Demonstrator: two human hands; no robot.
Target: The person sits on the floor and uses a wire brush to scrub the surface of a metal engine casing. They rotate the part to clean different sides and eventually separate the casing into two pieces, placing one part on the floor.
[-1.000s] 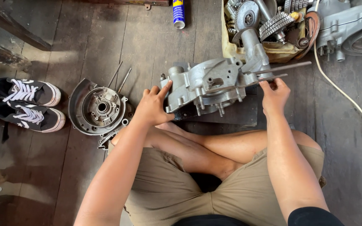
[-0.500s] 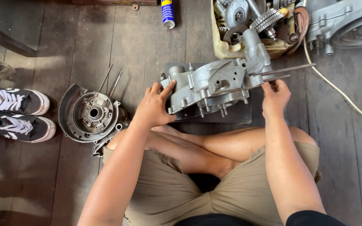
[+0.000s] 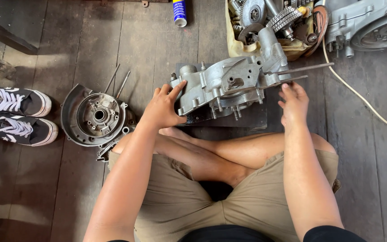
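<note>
A grey metal engine case (image 3: 229, 85) is set on a dark block (image 3: 251, 117) on the wooden floor (image 3: 157, 40), just ahead of the crossed legs. Its long axis runs left to right, and two thin rods (image 3: 298, 71) stick out toward the right. To its left lie a round metal cover (image 3: 96, 116) and black-and-white shoes (image 3: 16, 114); behind it are a tub of gears (image 3: 269, 22) and a spray can (image 3: 179, 11).

The left hand (image 3: 164, 107) is spread flat against the case's left end. The right hand (image 3: 294, 101) is held at the right end under the rods; whether they are pinched cannot be told.
</note>
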